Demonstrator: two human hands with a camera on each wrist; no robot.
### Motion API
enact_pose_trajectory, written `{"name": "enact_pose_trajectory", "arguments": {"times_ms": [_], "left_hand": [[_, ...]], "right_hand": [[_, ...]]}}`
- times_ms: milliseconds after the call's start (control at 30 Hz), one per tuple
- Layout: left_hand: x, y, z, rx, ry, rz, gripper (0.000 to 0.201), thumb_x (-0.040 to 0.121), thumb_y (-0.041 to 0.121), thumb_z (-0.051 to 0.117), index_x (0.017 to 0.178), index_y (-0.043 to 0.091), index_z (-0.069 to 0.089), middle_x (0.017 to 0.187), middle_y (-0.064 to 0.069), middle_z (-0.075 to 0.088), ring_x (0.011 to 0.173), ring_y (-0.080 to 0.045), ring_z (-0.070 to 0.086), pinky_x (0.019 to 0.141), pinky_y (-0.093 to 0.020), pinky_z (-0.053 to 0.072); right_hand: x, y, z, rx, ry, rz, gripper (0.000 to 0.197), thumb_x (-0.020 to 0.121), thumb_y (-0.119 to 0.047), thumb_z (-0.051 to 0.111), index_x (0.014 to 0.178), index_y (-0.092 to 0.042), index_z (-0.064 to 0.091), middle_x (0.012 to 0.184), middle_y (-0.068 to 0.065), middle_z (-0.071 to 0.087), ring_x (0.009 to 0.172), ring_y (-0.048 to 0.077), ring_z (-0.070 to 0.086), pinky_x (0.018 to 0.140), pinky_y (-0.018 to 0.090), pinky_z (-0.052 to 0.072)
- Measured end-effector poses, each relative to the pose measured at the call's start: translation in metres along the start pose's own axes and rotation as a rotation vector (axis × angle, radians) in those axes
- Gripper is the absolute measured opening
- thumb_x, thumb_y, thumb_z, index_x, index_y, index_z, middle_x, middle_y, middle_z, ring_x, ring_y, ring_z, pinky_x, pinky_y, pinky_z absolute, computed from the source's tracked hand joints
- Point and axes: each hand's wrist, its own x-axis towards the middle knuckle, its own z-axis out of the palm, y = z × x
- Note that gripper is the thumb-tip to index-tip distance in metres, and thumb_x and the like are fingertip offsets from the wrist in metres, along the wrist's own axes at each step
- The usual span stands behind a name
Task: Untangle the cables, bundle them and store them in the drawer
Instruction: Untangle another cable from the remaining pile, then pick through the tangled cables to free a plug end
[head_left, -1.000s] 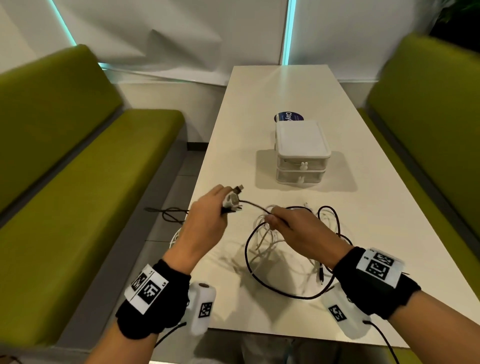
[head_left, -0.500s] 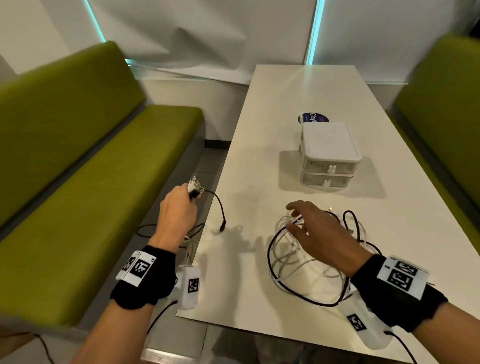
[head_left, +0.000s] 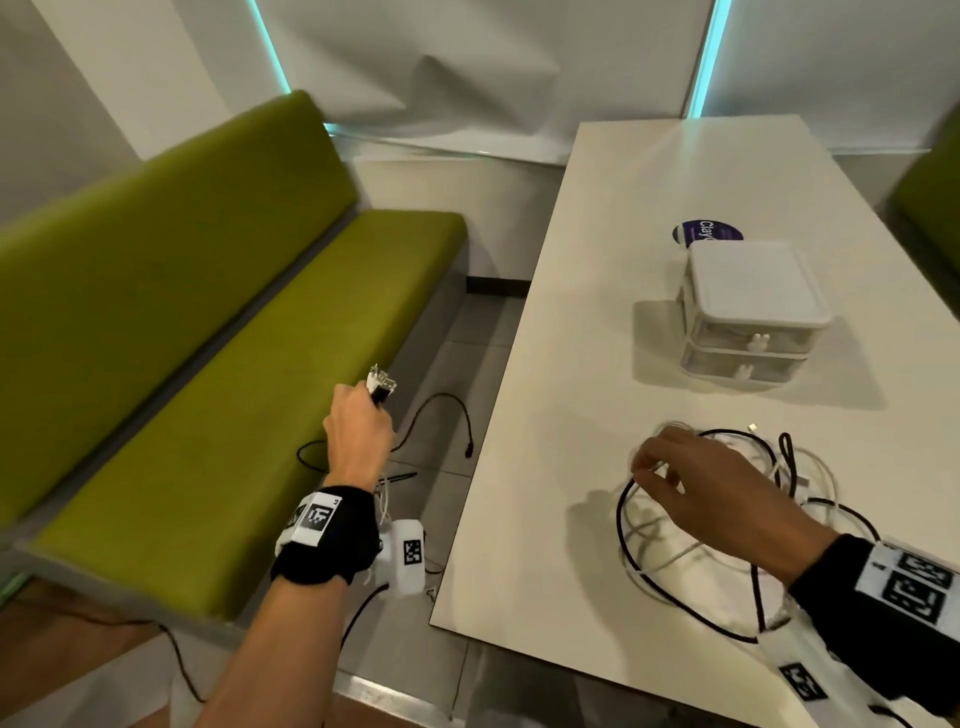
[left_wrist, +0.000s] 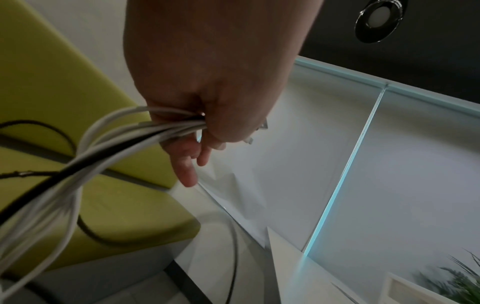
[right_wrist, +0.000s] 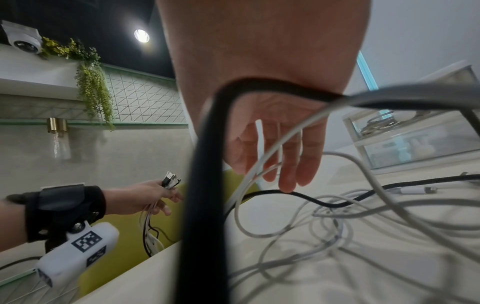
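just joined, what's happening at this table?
A person is sorting a cable tangle on the white table. The left hand grips several cable ends out over the green bench, the cords hanging below. The right hand reaches open-fingered into the tangle. The small drawer box behind looks shut.

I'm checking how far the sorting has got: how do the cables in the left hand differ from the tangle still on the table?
The held cables run side by side, plug ends gathered above the left hand, which grips them; the tangle sprawls in crossing loops.
The held cables hang off the table beside the green bench; the tangle lies on the tabletop under the right hand, whose fingers are relaxed.
Both mix white and black cables.
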Motion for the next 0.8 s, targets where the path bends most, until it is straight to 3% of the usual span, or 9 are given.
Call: {"name": "enact_pose_trajectory", "arguments": {"times_ms": [100, 167, 300, 400, 500, 633, 800], "left_hand": [[-0.002, -0.002, 0.003, -0.057, -0.016, -0.001, 0.022, 0.091, 0.002, 0.057, 0.079, 0.016, 0.045, 0.098, -0.011, 0.062, 0.081, -0.030, 0.068, 0.079, -0.046, 0.054], [-0.004, 0.002, 0.003, -0.094, -0.044, 0.019, 0.019, 0.091, 0.002, 0.054, 0.079, 0.016, 0.050, 0.093, -0.009, 0.066, 0.080, -0.029, 0.068, 0.078, -0.049, 0.054], [-0.023, 0.030, 0.000, -0.272, -0.120, 0.086, 0.025, 0.094, 0.004, 0.043, 0.098, 0.017, 0.064, 0.088, -0.002, 0.067, 0.067, -0.024, 0.065, 0.065, -0.038, 0.055], [-0.040, 0.058, 0.001, -0.347, -0.194, 0.141, 0.028, 0.096, 0.010, 0.041, 0.095, 0.023, 0.066, 0.078, -0.003, 0.065, 0.060, -0.020, 0.055, 0.053, -0.033, 0.043], [-0.058, 0.091, 0.005, -0.487, -0.260, 0.189, 0.024, 0.100, 0.018, 0.046, 0.094, 0.021, 0.069, 0.068, 0.001, 0.055, 0.053, -0.015, 0.040, 0.047, -0.027, 0.031], [-0.084, 0.127, 0.005, -0.684, -0.334, 0.309, 0.030, 0.098, 0.009, 0.043, 0.088, 0.021, 0.069, 0.057, 0.006, 0.039, 0.049, -0.012, 0.024, 0.045, -0.025, 0.021], [-0.116, 0.167, 0.019, -0.811, -0.483, 0.423, 0.032, 0.101, 0.014, 0.042, 0.086, 0.023, 0.069, 0.055, 0.010, 0.032, 0.050, -0.014, 0.020, 0.045, -0.025, 0.016]], "right_hand": [[-0.002, 0.000, -0.001, -0.011, -0.004, 0.004, 0.009, 0.094, -0.027, 0.056, 0.087, -0.031, 0.060, 0.089, -0.014, 0.055, 0.077, 0.006, 0.058, 0.074, 0.030, 0.048], [-0.003, 0.001, -0.001, -0.014, 0.017, 0.007, 0.008, 0.094, -0.027, 0.056, 0.088, -0.030, 0.061, 0.090, -0.013, 0.055, 0.076, 0.006, 0.057, 0.071, 0.028, 0.046], [-0.007, 0.004, -0.007, 0.035, 0.103, -0.008, 0.008, 0.093, -0.024, 0.060, 0.088, -0.026, 0.064, 0.090, -0.011, 0.056, 0.069, 0.000, 0.055, 0.066, 0.026, 0.041], [-0.011, 0.011, -0.017, 0.050, 0.156, -0.011, 0.007, 0.092, -0.024, 0.061, 0.087, -0.025, 0.065, 0.087, -0.011, 0.055, 0.068, 0.000, 0.055, 0.065, 0.024, 0.037], [-0.018, 0.022, -0.034, 0.046, 0.196, 0.032, 0.007, 0.092, -0.024, 0.061, 0.087, -0.025, 0.066, 0.083, -0.014, 0.052, 0.068, 0.005, 0.057, 0.064, 0.024, 0.034], [-0.034, 0.045, -0.061, 0.039, 0.270, 0.094, 0.007, 0.092, -0.022, 0.061, 0.086, -0.023, 0.066, 0.083, -0.012, 0.053, 0.068, 0.008, 0.059, 0.066, 0.025, 0.036], [-0.065, 0.075, -0.082, 0.028, 0.281, 0.215, 0.009, 0.093, -0.023, 0.059, 0.087, -0.025, 0.065, 0.085, -0.013, 0.061, 0.070, 0.004, 0.059, 0.067, 0.027, 0.042]]}}
